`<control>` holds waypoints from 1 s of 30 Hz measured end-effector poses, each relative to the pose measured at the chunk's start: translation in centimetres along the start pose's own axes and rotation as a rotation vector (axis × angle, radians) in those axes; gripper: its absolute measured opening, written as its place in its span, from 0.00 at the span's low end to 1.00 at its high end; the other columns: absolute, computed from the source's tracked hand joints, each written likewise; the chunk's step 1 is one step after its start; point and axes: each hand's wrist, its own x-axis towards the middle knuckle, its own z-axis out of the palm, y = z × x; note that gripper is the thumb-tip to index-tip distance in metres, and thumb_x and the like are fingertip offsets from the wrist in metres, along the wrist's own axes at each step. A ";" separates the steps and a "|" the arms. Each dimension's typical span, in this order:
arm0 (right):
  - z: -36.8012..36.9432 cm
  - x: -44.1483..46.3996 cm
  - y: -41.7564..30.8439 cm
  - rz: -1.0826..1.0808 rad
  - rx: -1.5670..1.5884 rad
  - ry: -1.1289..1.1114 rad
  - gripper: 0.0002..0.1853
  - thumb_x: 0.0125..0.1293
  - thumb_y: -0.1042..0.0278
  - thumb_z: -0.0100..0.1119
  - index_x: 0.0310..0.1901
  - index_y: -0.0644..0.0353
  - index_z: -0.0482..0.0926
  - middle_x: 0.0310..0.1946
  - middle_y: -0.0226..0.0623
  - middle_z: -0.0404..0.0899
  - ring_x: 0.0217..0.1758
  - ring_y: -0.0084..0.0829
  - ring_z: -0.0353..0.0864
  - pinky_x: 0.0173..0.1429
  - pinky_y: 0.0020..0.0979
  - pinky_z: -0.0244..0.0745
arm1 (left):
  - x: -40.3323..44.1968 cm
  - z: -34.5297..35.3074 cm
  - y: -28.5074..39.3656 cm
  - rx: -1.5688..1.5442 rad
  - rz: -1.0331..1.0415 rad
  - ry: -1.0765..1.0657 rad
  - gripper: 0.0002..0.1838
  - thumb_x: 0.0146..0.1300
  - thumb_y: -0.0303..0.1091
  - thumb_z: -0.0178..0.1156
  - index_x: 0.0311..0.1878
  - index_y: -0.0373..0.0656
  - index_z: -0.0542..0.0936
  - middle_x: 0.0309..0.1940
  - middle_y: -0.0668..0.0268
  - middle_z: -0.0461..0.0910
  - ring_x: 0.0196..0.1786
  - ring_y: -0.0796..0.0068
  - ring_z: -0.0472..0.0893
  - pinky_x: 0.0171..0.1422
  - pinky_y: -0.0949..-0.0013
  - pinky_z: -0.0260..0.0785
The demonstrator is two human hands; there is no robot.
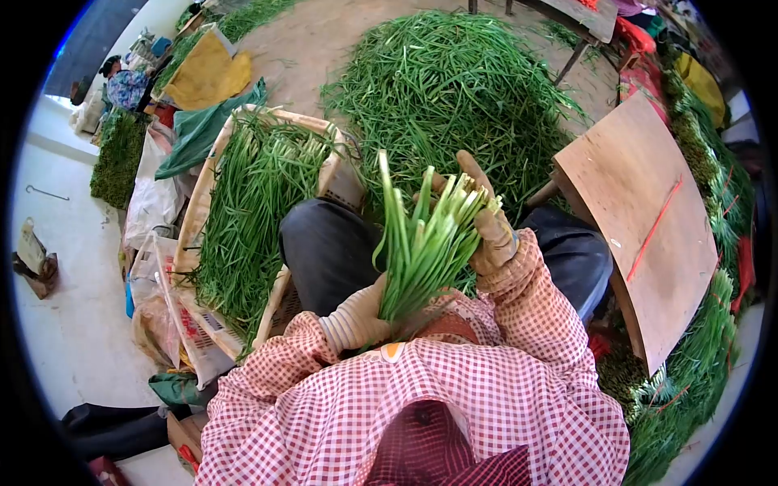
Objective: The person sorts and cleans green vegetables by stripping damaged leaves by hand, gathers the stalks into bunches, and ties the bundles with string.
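A bunch of green stalks with pale cut ends (425,251) stands upright in front of my chest. My left hand (361,317), in a light glove, is closed around the lower, leafy part of it. At the upper right of the bunch, my right hand (490,219), also gloved, has its fingers spread beside the pale ends, with the palm near them. Some of its fingers are hidden behind the stalks. Behind the bunch lies a large heap of loose green stalks (454,89) on the floor.
A crate (198,211) full of green stalks is at my left. A wooden board (640,219) with a red strip stands at my right, beside more greens (689,373). A table (583,16) is at the top right. Another person (127,87) sits at the far left.
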 end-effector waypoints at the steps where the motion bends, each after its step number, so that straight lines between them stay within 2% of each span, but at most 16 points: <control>1: 1.0 -0.1 -0.5 0.016 0.046 0.024 0.47 0.52 0.56 0.73 0.70 0.52 0.55 0.59 0.48 0.71 0.59 0.44 0.74 0.59 0.46 0.75 | -0.4 0.6 3.1 0.164 -0.089 -0.036 0.37 0.61 0.36 0.62 0.69 0.38 0.55 0.61 0.57 0.69 0.62 0.64 0.70 0.67 0.67 0.61; 2: 1.3 -0.3 -0.8 0.016 0.043 0.026 0.47 0.52 0.56 0.73 0.70 0.52 0.55 0.59 0.48 0.71 0.59 0.44 0.74 0.59 0.46 0.75 | -0.5 0.9 5.2 0.329 -0.177 -0.072 0.31 0.65 0.33 0.56 0.68 0.37 0.59 0.66 0.61 0.65 0.65 0.66 0.67 0.70 0.66 0.59; 3: 1.4 -0.4 -1.1 0.058 -0.019 0.079 0.45 0.52 0.61 0.73 0.69 0.54 0.57 0.54 0.47 0.75 0.54 0.41 0.77 0.57 0.43 0.76 | -0.3 0.9 5.9 0.354 -0.202 -0.096 0.42 0.57 0.23 0.63 0.71 0.38 0.51 0.67 0.60 0.64 0.65 0.69 0.66 0.70 0.65 0.59; 4: 1.5 -0.5 -1.4 0.101 -0.081 0.131 0.43 0.53 0.65 0.72 0.69 0.57 0.58 0.50 0.46 0.78 0.50 0.39 0.80 0.54 0.41 0.78 | -0.2 0.7 4.7 0.354 -0.201 -0.095 0.42 0.57 0.23 0.63 0.71 0.38 0.51 0.67 0.60 0.64 0.65 0.69 0.66 0.70 0.65 0.59; 5: 1.7 -0.7 -1.6 0.113 -0.142 0.195 0.34 0.54 0.67 0.71 0.62 0.62 0.67 0.41 0.43 0.81 0.44 0.37 0.81 0.49 0.38 0.80 | -0.1 0.1 2.4 0.486 -0.141 -0.161 0.46 0.54 0.23 0.66 0.72 0.38 0.48 0.67 0.59 0.63 0.65 0.70 0.65 0.70 0.64 0.58; 7: 1.7 -0.6 -1.6 0.105 -0.112 0.207 0.31 0.54 0.67 0.70 0.59 0.61 0.69 0.40 0.42 0.80 0.44 0.38 0.82 0.47 0.39 0.81 | 0.2 -0.1 4.4 0.620 -0.084 -0.228 0.50 0.51 0.24 0.69 0.72 0.38 0.46 0.67 0.58 0.63 0.66 0.71 0.64 0.70 0.64 0.57; 9: 1.8 -0.6 -1.3 0.078 -0.071 0.255 0.21 0.56 0.69 0.67 0.51 0.61 0.74 0.37 0.39 0.79 0.43 0.38 0.82 0.46 0.41 0.82 | 0.8 -0.8 8.5 0.067 -0.016 -0.280 0.50 0.49 0.41 0.72 0.69 0.36 0.52 0.59 0.56 0.70 0.61 0.68 0.71 0.66 0.64 0.62; 12: 1.2 -0.6 -0.2 0.063 -0.040 0.326 0.18 0.58 0.70 0.64 0.50 0.60 0.74 0.36 0.38 0.79 0.44 0.38 0.82 0.47 0.41 0.81 | 1.1 -3.3 10.0 -0.150 -0.037 -0.241 0.51 0.47 0.39 0.73 0.68 0.35 0.52 0.61 0.60 0.68 0.63 0.70 0.68 0.68 0.65 0.60; 13: 1.0 -0.5 -0.1 0.073 -0.032 0.286 0.14 0.61 0.69 0.62 0.48 0.59 0.74 0.38 0.38 0.79 0.44 0.37 0.82 0.48 0.40 0.81 | 1.7 -3.1 10.1 -0.226 -0.002 -0.196 0.45 0.48 0.38 0.72 0.66 0.34 0.58 0.56 0.61 0.71 0.59 0.70 0.71 0.64 0.67 0.64; 14: 1.1 -0.5 0.1 0.075 -0.031 0.286 0.14 0.61 0.69 0.62 0.48 0.59 0.74 0.38 0.38 0.79 0.44 0.37 0.82 0.48 0.40 0.81 | 2.3 -3.0 10.2 -0.227 -0.003 -0.194 0.45 0.48 0.38 0.72 0.66 0.34 0.58 0.56 0.61 0.71 0.59 0.70 0.71 0.64 0.67 0.64; 16: 1.4 -0.4 0.3 0.084 -0.027 0.350 0.13 0.61 0.68 0.63 0.47 0.59 0.74 0.39 0.39 0.79 0.44 0.36 0.82 0.48 0.39 0.81 | 3.5 -2.3 10.6 -0.410 -0.259 0.124 0.38 0.51 0.39 0.71 0.62 0.34 0.64 0.52 0.63 0.74 0.53 0.74 0.74 0.58 0.70 0.67; 17: 1.7 -0.3 0.3 0.093 -0.049 0.373 0.13 0.62 0.65 0.63 0.45 0.59 0.75 0.39 0.38 0.80 0.42 0.35 0.82 0.46 0.37 0.81 | 3.7 -1.4 10.8 -0.554 -0.235 0.235 0.32 0.52 0.37 0.70 0.58 0.35 0.69 0.46 0.64 0.76 0.47 0.77 0.75 0.54 0.70 0.69; 20: 1.7 -0.1 0.8 0.022 -0.081 0.370 0.13 0.62 0.64 0.64 0.44 0.58 0.75 0.37 0.37 0.81 0.40 0.32 0.82 0.44 0.35 0.81 | 4.5 -0.8 10.2 -0.456 -0.177 0.293 0.29 0.52 0.37 0.70 0.55 0.36 0.71 0.45 0.65 0.77 0.46 0.77 0.76 0.53 0.70 0.69; 21: 1.7 -0.3 0.7 0.037 -0.121 0.402 0.14 0.61 0.64 0.66 0.44 0.58 0.75 0.36 0.35 0.81 0.38 0.30 0.81 0.42 0.32 0.80 | 4.8 -0.7 10.0 -0.476 -0.146 0.348 0.24 0.52 0.34 0.70 0.50 0.37 0.74 0.41 0.66 0.78 0.42 0.77 0.77 0.50 0.71 0.71; 26: 0.8 -0.6 1.1 0.085 -0.274 0.397 0.16 0.58 0.66 0.68 0.46 0.60 0.75 0.36 0.33 0.81 0.36 0.25 0.81 0.42 0.27 0.78 | 4.7 -0.8 10.0 -0.397 -0.107 0.401 0.22 0.53 0.32 0.69 0.50 0.36 0.75 0.40 0.66 0.79 0.41 0.77 0.78 0.48 0.71 0.72; 30: -0.4 -1.1 1.7 0.035 -0.324 0.243 0.19 0.56 0.69 0.70 0.48 0.62 0.75 0.39 0.33 0.81 0.36 0.25 0.81 0.44 0.26 0.78 | 4.8 -0.4 10.3 -0.308 -0.036 0.468 0.19 0.55 0.32 0.67 0.49 0.37 0.76 0.40 0.67 0.79 0.40 0.80 0.77 0.47 0.73 0.71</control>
